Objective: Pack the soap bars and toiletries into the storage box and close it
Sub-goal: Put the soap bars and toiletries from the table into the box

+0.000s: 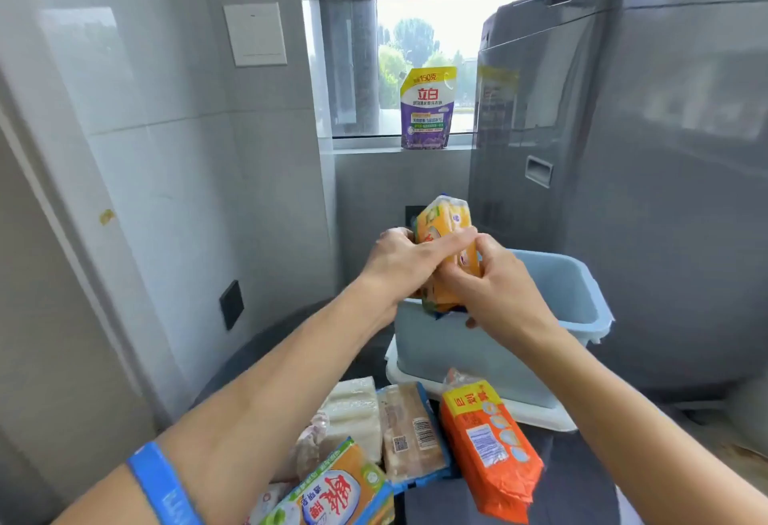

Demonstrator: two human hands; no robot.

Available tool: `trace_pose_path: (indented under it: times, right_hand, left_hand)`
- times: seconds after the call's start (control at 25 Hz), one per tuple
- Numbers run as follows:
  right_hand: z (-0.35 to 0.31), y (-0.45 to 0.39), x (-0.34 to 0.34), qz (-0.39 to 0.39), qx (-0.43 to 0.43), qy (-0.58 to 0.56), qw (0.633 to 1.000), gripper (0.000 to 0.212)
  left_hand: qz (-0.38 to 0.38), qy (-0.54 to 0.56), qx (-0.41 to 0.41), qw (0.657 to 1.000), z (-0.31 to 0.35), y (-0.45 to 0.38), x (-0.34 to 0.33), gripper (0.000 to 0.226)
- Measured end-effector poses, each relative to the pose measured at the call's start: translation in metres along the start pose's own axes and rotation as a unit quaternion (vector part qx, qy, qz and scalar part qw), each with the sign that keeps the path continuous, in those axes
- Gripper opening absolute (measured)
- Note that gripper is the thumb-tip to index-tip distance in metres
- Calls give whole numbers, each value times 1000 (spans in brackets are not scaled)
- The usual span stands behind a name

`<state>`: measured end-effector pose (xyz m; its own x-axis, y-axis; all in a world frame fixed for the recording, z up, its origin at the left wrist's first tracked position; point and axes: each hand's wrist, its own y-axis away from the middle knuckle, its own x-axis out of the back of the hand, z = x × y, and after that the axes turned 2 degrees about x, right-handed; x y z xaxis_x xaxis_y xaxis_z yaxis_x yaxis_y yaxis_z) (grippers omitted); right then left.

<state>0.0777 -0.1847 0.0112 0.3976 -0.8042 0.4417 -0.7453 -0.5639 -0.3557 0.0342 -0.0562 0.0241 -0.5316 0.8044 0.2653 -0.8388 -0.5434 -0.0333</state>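
Here a yellow soap-bar pack [451,258] is gripped by both the left hand [399,262] and right hand [494,287] above the blue storage box [552,296]; firm blocks in slick film, probably best clasped across its broad faces.

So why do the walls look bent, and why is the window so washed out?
Head view: the wide-angle lens bows the grey tiled walls; daylight overexposes the window, backlighting the purple detergent pouch; both hands, left and right, and the yellow soap pack look slightly soft.
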Motion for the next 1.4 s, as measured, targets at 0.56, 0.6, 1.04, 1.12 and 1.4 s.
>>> trace_pose_path:
  times: [0.56, 0.6, 1.04, 1.12, 1.4]
  right_hand:
    - [59, -23, 112, 154, -114, 299, 935, 40]
    - [63, -24, 104, 136, -83, 349, 923, 40]
    - [100, -31, 51, -38, -49, 673, 737, 19]
    - [101, -31, 53, -88, -45, 683, 724, 25]
    - [99, -35, 75, -237, -99, 628, 735, 20]
  left_hand:
    - [18, -518, -290, 805, -71, 20, -60, 9]
    - [18, -521, -297, 800, -74, 25, -58, 11]
    - [-10, -468, -299, 832, -77, 22, -54, 18]
    - [-23, -456, -308, 835, -76, 21, -50, 18]
    - [-38, -430, -304, 849, -74, 10, -42, 14]
